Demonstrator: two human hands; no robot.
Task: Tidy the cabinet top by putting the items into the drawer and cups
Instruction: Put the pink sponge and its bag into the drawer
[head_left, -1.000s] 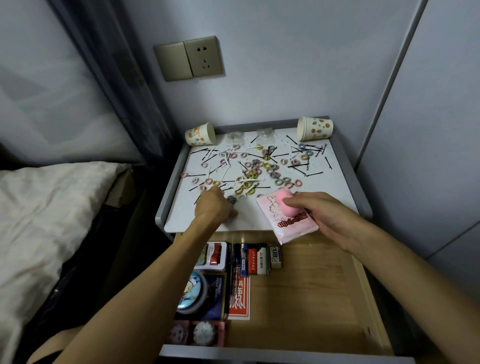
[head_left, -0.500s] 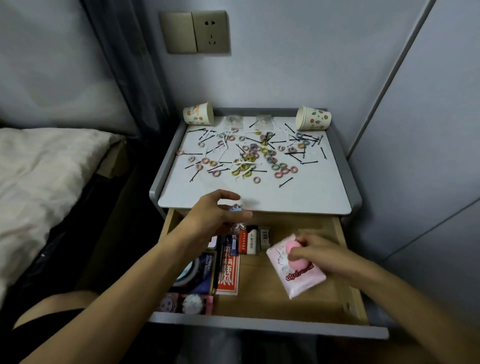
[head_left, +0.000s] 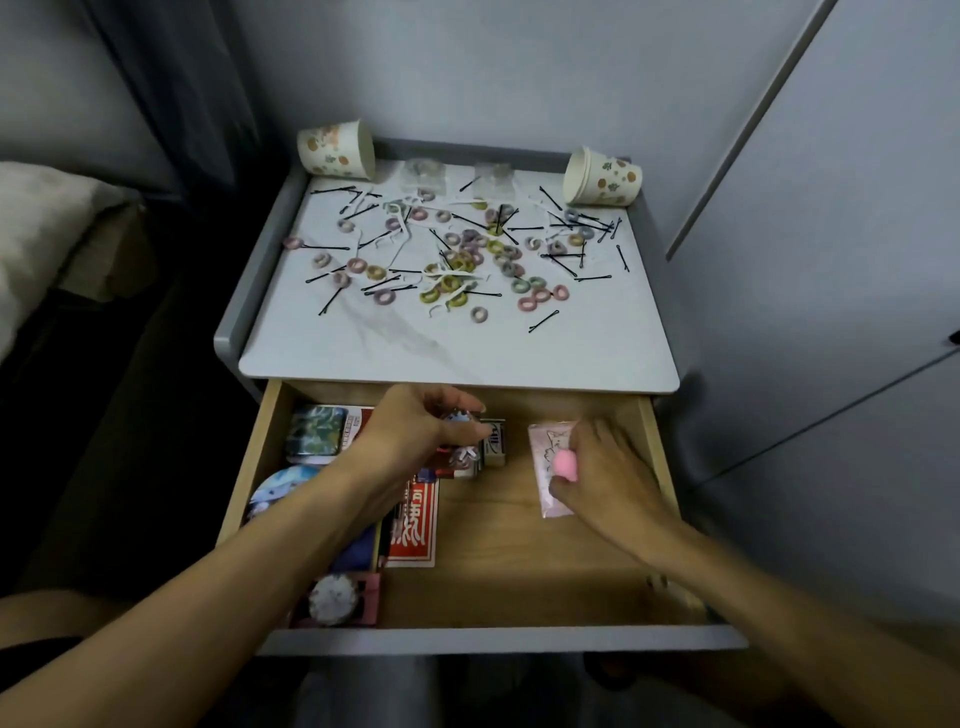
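The left hand's (head_left: 415, 431) fingers (head_left: 457, 402) were curled round a small pale trinket (head_left: 461, 415), too blurred to name, held just above the boxes at the back of the open drawer (head_left: 519, 551). The right hand (head_left: 602, 478) gripped a pink packet (head_left: 543, 462) with a pink ball (head_left: 565, 464) pressed against it. The packet was low over the drawer's bare right side, its long axis running front to back; whether it already touched the wood I could not tell. Both things looked ready to be let go where they were. The rest of the work lay beyond and above both hands, on the far half of the cabinet top (head_left: 467, 358): a scatter of hair ties (head_left: 540, 296), bobby pins (head_left: 543, 321) and floss picks (head_left: 439, 310). Two paper cups lay tipped on their sides in the back corners, mouths turned inward. The left cup (head_left: 337, 150) was nearer the left hand and the right cup (head_left: 605, 179) nearer the right.
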